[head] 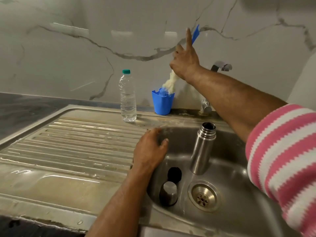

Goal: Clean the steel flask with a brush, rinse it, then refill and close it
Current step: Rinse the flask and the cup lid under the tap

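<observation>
Blue-handled bottle brush (172, 81) gripped in right hand (185, 63), white bristle tip in blue plastic cup (162, 104).
Index finger extended, other fingers curled round handle. Left hand (150, 151) on sink rim (145, 127), fingers relaxed, holding nothing. Open steel flask (202, 147) upright in basin, steel cap (168, 193) near drain.

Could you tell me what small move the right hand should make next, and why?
Probably carry the brush across to the flask. The right hand grips it, bristles at the blue holder's rim, while the flask stands upright and uncapped in the sink.
</observation>
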